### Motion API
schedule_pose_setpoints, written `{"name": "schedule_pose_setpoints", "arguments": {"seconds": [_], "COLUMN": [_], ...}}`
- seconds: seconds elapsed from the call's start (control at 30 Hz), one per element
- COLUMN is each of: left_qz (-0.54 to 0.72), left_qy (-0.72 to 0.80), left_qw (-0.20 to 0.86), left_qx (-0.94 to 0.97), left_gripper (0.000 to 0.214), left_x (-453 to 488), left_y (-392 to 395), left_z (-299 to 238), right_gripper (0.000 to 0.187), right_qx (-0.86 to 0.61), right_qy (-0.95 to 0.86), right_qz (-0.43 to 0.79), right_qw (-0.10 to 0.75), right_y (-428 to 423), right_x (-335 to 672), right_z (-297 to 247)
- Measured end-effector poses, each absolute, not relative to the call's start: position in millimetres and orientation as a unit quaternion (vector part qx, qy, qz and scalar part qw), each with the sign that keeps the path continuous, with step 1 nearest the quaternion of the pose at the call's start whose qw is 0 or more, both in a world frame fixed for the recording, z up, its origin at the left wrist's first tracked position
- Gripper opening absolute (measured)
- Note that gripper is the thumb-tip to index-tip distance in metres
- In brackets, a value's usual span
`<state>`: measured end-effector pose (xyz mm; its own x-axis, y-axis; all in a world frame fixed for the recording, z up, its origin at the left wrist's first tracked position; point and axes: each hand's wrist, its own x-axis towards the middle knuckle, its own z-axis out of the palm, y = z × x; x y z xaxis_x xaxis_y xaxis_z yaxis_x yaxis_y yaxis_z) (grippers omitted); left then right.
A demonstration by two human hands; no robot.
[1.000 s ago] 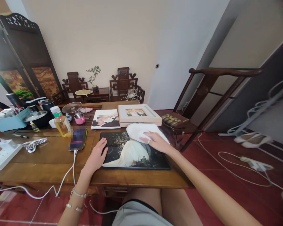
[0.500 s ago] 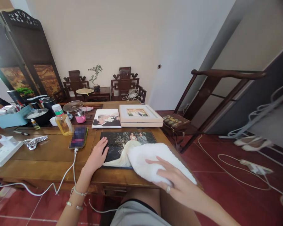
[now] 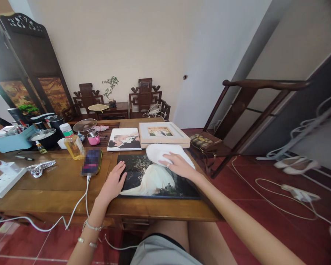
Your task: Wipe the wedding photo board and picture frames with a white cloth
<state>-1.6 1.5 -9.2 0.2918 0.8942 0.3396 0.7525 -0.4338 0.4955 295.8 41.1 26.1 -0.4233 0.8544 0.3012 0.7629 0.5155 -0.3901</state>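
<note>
A large dark photo print (image 3: 157,180) of a couple lies flat near the front edge of the wooden table (image 3: 55,187). My left hand (image 3: 113,184) rests flat on its left edge, fingers spread. My right hand (image 3: 178,165) presses a white cloth (image 3: 161,151) onto the print's far right corner, fingers laid over the cloth. A bracelet circles my left wrist.
Behind the print lie a smaller photo print (image 3: 124,139) and a pale framed photo (image 3: 162,133). A phone (image 3: 91,162) on a white cable, an oil bottle (image 3: 71,143), a pink cup (image 3: 93,138), a power strip (image 3: 2,178) and pots crowd the left. A dark wooden chair (image 3: 237,114) stands right.
My right hand slid the cloth down to the print's near right corner, then back up to its far right corner. My left hand stayed put.
</note>
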Motion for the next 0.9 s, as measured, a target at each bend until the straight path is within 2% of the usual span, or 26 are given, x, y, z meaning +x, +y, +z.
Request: {"name": "schedule_pose_setpoints", "arguments": {"seconds": [0.13, 0.27, 0.53, 0.67, 0.9], "left_qz": [0.289, 0.284, 0.285, 0.287, 0.284], "left_qy": [0.518, 0.519, 0.518, 0.52, 0.518], "left_qw": [0.12, 0.116, 0.11, 0.115, 0.12], "left_qx": [0.796, 0.798, 0.799, 0.796, 0.797], "left_gripper": [0.042, 0.043, 0.042, 0.042, 0.042], "left_x": [-0.8, 0.4, 1.6, 1.4, -0.4], "left_y": [0.8, -0.3, -1.4, -1.2, -0.3], "left_z": [-8.1, -7.0, -6.9, -6.2, -6.2], "right_gripper": [0.028, 0.023, 0.021, 0.022, 0.024], "right_qx": [-0.488, -0.475, -0.401, -0.408, -0.453], "right_qy": [-0.835, -0.845, -0.894, -0.888, -0.859], "right_qz": [0.084, 0.082, 0.115, 0.118, 0.094], "right_qw": [0.24, 0.233, 0.162, 0.179, 0.219], "right_y": [36.9, -11.5, -98.0, -74.6, 23.2], "right_x": [291.6, 288.2, 286.2, 279.8, 262.5], "right_z": [23.5, 19.9, 34.0, 34.9, 27.5]}}
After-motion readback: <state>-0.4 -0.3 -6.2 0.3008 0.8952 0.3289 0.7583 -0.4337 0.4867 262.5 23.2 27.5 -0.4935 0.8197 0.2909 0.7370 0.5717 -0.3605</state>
